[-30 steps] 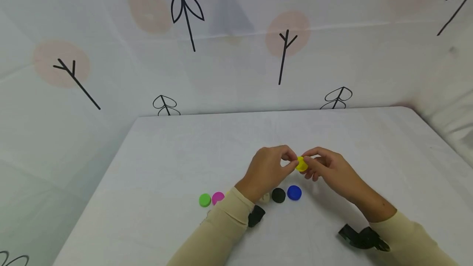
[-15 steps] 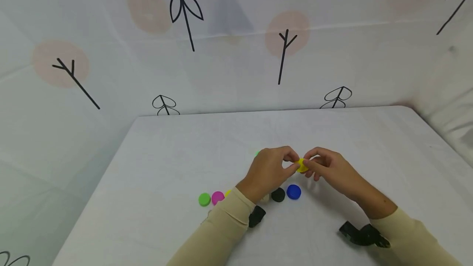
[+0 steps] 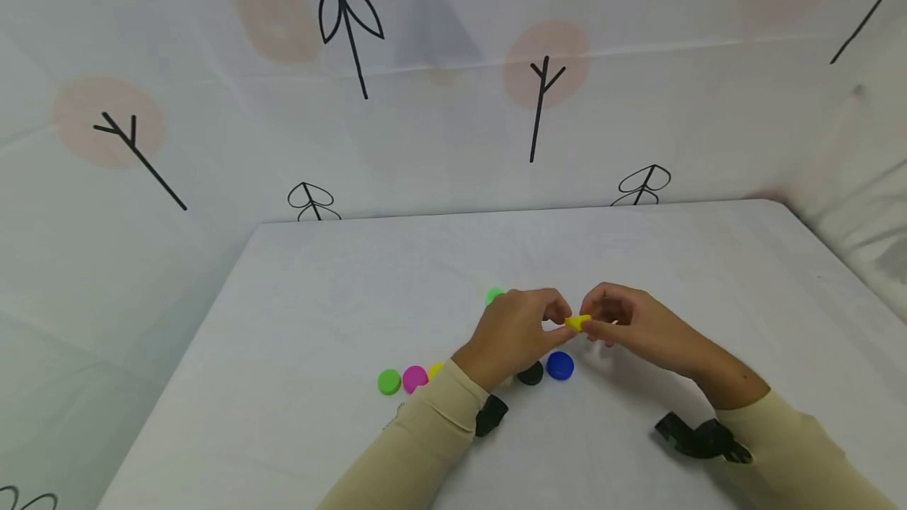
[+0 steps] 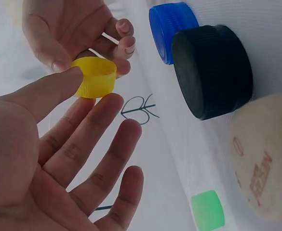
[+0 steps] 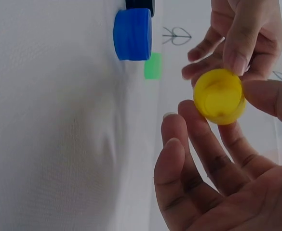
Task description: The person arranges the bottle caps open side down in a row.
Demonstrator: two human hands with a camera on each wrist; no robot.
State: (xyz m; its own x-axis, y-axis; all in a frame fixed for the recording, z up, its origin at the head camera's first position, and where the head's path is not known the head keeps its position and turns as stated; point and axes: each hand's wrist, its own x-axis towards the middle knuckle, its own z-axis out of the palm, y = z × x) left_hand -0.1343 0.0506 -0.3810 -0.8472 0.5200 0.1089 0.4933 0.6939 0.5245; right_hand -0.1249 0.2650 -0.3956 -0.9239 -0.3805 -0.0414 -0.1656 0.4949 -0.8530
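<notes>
A yellow bottle cap [image 3: 577, 323] is pinched between both hands, raised above the table. My left hand [image 3: 506, 333] grips one side with thumb and fingertips, its other fingers spread in the left wrist view. On the opposite side my right hand [image 3: 641, 329] pinches the cap's edge. The right wrist view looks into the hollow of the yellow cap [image 5: 219, 96]. Nearest below the hands lie a blue cap [image 3: 560, 366] and a black cap [image 3: 530, 373]. Beside the black one, a beige cap [image 4: 266, 154] with reddish lettering shows in the left wrist view.
Left along the row are a green cap [image 3: 389, 382], a magenta cap [image 3: 415, 378] and another yellow cap [image 3: 436, 371], partly behind the left sleeve. A light green cap [image 3: 494, 295] lies farther back, partly hidden by the left hand. White cloth covers the table [image 3: 340, 274].
The held yellow cap has tilted from face-on to nearly edge-on in the head view, as both hands turn it slightly lower. The light green cap has come into sight behind the left hand.
</notes>
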